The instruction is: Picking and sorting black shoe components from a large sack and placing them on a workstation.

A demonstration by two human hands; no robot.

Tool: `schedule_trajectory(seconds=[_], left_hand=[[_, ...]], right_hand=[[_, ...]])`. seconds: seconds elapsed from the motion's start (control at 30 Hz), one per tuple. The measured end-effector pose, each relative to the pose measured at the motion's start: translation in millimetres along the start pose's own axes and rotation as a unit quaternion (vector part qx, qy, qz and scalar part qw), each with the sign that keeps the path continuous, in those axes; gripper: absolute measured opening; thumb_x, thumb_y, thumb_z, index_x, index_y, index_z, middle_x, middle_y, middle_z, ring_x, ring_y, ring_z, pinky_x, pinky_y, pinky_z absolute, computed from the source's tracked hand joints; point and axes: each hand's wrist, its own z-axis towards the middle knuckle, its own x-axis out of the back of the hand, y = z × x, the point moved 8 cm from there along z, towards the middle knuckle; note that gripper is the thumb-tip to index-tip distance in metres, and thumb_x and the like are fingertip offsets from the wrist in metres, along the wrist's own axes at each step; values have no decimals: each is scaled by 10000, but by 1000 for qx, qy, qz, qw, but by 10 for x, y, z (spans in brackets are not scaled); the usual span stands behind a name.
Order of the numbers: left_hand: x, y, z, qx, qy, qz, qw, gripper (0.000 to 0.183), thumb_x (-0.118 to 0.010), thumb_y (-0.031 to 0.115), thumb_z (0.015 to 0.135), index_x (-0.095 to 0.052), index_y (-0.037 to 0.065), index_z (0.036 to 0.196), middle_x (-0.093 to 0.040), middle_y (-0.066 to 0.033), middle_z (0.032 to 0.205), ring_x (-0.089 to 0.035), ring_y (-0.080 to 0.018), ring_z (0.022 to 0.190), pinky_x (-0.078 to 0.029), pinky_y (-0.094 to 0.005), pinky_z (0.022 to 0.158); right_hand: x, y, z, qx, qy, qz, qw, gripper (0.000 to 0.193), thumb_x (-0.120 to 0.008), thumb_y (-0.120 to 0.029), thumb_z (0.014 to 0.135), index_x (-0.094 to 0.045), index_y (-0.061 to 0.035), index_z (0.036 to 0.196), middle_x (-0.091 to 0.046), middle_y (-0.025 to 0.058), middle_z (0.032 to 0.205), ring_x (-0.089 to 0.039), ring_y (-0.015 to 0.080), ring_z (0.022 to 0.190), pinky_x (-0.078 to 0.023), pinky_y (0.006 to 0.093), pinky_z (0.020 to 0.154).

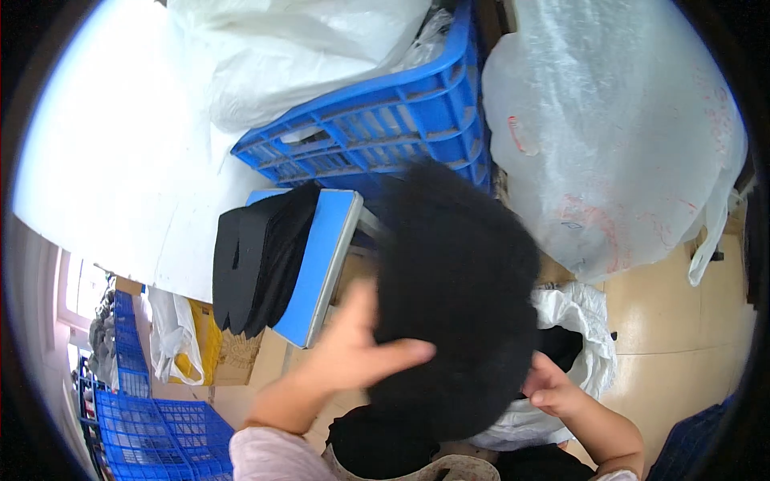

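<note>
A broad, dark stack of black fabric pieces point(457, 305) is held upright between my hands, its upper part smeared by motion. My left hand point(345, 349) grips its left edge, the thumb lying across the front; the other fingers are blurred at that edge. On the right edge, the fingers of my right hand point(553, 389) are closed, partly hidden by the cloth. To the left, several black cut pieces point(261, 260) lie fanned together on a small blue-topped stool point(321, 264) with a pale rim. Whether the held cloth is one piece or many layers is hard to tell.
Beyond the stool stands a blue plastic crate point(369, 128) with white plastic sheeting point(289, 56) over it. A large translucent bag point(609, 144) bulges at the far right. Below it an open white woven sack point(593, 321) contains black material. Blue baskets point(168, 433) stand lower left.
</note>
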Motion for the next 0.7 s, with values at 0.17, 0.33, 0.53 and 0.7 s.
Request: schedule_trajectory(seconds=[0.17, 0.33, 0.53, 0.7], left_hand=[[1647, 492, -478, -60, 350, -57, 933, 717, -633, 122, 594, -411, -97, 1240, -582, -228, 1075, -623, -326, 905, -516, -377, 813], [2845, -14, -815, 58, 392, -232, 888, 513, -633, 257, 705, -549, -29, 1122, -622, -152, 983, -614, -286, 862, -508, -378, 806], [3575, -1102, -1331, 244, 363, -76, 896, 354, -593, 160, 765, -569, 36, 1096, -619, -113, 990, -599, -244, 872, -498, -354, 806], [3548, -919, -1142, 210, 299, 64, 929, 596, -563, 148, 814, -336, 51, 1357, -466, -151, 1280, -478, -258, 1139, -374, -371, 983]], right_hand=[[-82, -101, 66, -41, -4, -56, 998, 585, -625, -145, 808, -363, -38, 1320, -472, 171, 1276, -465, 269, 1180, -376, 415, 975], [49, 3, -31, -69, 15, -59, 996, 455, -561, -139, 855, -430, -25, 1275, -549, 159, 1180, -520, 260, 1119, -401, 388, 945], [231, -210, 21, -39, 39, -91, 994, 377, -554, -132, 868, -487, -10, 1218, -585, 152, 1125, -552, 241, 1074, -435, 377, 914], [484, -744, -107, 71, 132, -114, 982, 365, -539, -173, 872, -499, -1, 1191, -605, 135, 1079, -579, 218, 1018, -448, 342, 881]])
